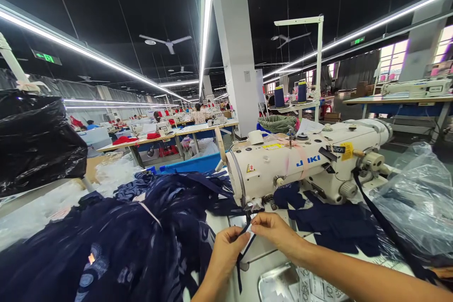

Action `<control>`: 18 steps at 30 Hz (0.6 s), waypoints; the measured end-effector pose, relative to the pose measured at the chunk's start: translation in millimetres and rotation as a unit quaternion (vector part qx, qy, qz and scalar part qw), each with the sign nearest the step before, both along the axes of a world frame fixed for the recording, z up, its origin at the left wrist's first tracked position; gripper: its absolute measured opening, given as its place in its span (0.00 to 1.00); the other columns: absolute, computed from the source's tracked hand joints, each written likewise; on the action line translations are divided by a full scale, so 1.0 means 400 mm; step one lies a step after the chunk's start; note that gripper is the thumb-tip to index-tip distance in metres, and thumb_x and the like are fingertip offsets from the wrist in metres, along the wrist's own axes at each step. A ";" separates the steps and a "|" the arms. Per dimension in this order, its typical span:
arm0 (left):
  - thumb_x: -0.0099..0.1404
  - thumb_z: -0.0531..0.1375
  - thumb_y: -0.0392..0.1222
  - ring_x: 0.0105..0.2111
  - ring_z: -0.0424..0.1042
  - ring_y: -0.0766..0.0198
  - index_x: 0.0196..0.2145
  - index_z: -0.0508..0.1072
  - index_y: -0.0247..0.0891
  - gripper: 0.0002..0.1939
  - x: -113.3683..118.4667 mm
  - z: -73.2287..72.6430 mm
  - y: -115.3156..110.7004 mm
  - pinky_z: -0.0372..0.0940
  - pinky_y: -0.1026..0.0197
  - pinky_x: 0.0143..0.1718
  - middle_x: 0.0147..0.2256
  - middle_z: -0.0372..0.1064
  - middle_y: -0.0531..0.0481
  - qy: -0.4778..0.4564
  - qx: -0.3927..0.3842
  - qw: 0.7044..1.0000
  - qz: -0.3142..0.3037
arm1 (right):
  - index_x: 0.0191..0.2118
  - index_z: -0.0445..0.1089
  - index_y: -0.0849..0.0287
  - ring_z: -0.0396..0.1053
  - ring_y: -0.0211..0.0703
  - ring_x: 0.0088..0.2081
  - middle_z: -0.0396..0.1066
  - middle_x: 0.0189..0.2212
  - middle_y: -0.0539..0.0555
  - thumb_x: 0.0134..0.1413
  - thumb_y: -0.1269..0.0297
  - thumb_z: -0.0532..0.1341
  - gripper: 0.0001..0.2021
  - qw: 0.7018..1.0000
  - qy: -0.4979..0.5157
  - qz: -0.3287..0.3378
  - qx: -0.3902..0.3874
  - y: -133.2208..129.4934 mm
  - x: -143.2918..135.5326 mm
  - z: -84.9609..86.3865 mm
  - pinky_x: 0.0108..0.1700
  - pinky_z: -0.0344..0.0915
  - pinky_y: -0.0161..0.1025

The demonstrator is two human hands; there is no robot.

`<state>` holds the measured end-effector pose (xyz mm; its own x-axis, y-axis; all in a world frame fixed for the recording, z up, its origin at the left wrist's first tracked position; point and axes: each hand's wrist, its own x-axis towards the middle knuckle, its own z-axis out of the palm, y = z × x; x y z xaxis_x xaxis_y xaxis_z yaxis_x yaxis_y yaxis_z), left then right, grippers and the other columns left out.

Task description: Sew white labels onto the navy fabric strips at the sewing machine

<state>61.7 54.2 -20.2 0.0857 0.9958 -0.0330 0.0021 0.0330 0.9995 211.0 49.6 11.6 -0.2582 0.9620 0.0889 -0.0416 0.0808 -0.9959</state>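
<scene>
In front of the needle area of a white sewing machine (262,170), both of my hands work close together. My left hand (226,255) pinches a narrow navy fabric strip (239,273), whose loose end hangs down below it. With thumb and forefinger, my right hand (276,231) grips a small white label (250,232) lying against that strip. The strip's upper end runs up toward the presser foot, where details are too small to tell. A large heap of navy patterned fabric (134,236) lies to the left of my left hand.
Cut navy pieces (336,222) lie under the machine arm. A metal tray (264,283) with printed labels (314,285) sits at the front. Clear plastic (421,198) is on the right, and a black bag (38,141) hangs at left. Other people work farther back.
</scene>
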 end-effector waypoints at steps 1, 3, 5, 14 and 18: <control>0.33 0.65 0.62 0.15 0.50 0.73 0.18 0.70 0.34 0.26 0.000 0.001 0.000 0.46 0.67 0.16 0.13 0.55 0.57 0.001 0.007 1.000 0.002 | 0.20 0.63 0.59 0.56 0.39 0.28 0.60 0.21 0.47 0.35 0.56 0.60 0.11 1.000 0.000 -0.002 -0.002 0.000 -0.002 0.000 0.35 0.52 0.37; 0.34 0.65 0.62 0.16 0.49 0.73 0.18 0.71 0.33 0.26 -0.001 0.005 -0.001 0.45 0.67 0.16 0.14 0.55 0.57 0.004 0.016 1.000 0.007 | 0.20 0.62 0.59 0.54 0.38 0.28 0.58 0.20 0.47 0.35 0.55 0.60 0.12 1.000 -0.001 -0.004 -0.001 0.001 -0.004 -0.001 0.34 0.51 0.36; 0.33 0.66 0.61 0.16 0.48 0.74 0.18 0.71 0.33 0.26 -0.002 0.011 -0.003 0.44 0.67 0.16 0.14 0.54 0.57 0.009 0.019 1.000 0.010 | 0.20 0.61 0.59 0.54 0.38 0.27 0.57 0.20 0.47 0.35 0.54 0.60 0.13 1.000 0.000 -0.005 0.004 0.001 -0.004 -0.002 0.33 0.51 0.36; 0.37 0.67 0.58 0.16 0.47 0.74 0.21 0.71 0.34 0.23 0.007 0.055 -0.038 0.49 0.68 0.16 0.14 0.51 0.60 0.011 -0.009 1.000 -0.023 | 0.23 0.63 0.60 0.58 0.37 0.27 0.60 0.20 0.47 0.41 0.63 0.57 0.06 0.996 -0.058 0.013 0.073 0.008 0.016 -0.025 0.32 0.55 0.34; 0.37 0.67 0.58 0.16 0.53 0.72 0.20 0.71 0.34 0.23 -0.005 0.063 -0.045 0.54 0.67 0.19 0.15 0.56 0.57 0.024 -0.021 0.998 -0.048 | 0.26 0.67 0.60 0.64 0.40 0.32 0.67 0.26 0.50 0.45 0.68 0.57 0.02 0.955 -0.231 0.032 0.186 0.048 0.116 -0.017 0.37 0.58 0.35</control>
<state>59.6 36.1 5.1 0.1772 0.9809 -0.0803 0.0552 0.0716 0.9959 257.4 69.0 4.8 -0.4102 0.8670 0.2827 0.3779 0.4438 -0.8125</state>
